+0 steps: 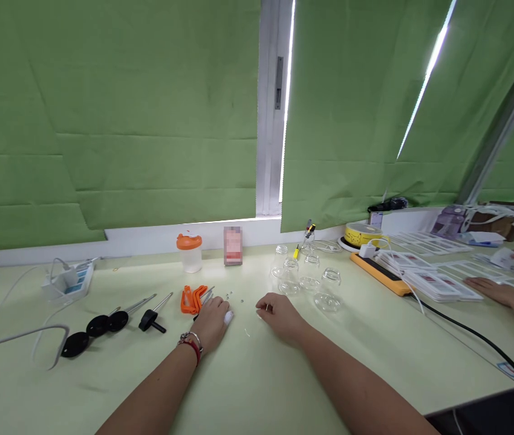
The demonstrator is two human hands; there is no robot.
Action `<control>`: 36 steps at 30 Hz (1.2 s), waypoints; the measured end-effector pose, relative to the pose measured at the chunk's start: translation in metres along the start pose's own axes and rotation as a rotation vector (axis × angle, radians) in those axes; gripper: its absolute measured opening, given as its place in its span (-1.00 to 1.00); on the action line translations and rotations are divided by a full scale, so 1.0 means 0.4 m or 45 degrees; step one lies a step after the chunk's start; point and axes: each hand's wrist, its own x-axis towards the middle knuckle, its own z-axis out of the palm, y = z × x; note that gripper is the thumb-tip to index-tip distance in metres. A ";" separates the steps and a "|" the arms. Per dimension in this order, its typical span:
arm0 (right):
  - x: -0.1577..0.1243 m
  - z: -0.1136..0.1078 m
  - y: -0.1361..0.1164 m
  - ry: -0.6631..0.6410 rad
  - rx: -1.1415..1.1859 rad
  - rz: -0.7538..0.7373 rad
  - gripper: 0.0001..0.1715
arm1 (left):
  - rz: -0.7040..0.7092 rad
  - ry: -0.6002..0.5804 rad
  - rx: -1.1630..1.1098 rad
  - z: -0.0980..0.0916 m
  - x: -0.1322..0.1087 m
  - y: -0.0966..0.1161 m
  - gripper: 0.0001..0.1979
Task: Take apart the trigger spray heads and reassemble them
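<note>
My left hand point(213, 323) rests palm down on the table, its fingers lying over the ends of thin metal rods beside orange plastic pieces point(188, 299). Something white covers the tip of its thumb. To the right, my right hand point(279, 314) rests on its side with the fingers curled and thumb against forefinger; whatever may be pinched there is too small to make out. Between the hands lie a few tiny metal bits point(242, 301) and a thin white strip point(247, 332). Several clear glass vessels point(328, 291) stand just beyond my right hand.
Metal rods with black round handles point(98, 326) lie left, near a power strip point(73, 283) and cables. Behind stand an orange-lidded cup point(191, 257) and a small box point(233, 246). Rightward are yellow tape point(363, 234), stacked printed sheets point(438, 284) and another person's hand point(493, 290).
</note>
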 end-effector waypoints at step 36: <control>0.034 -0.025 0.092 0.139 -0.334 0.178 -0.86 | -0.963 0.263 0.204 -0.131 -0.094 -0.296 -0.57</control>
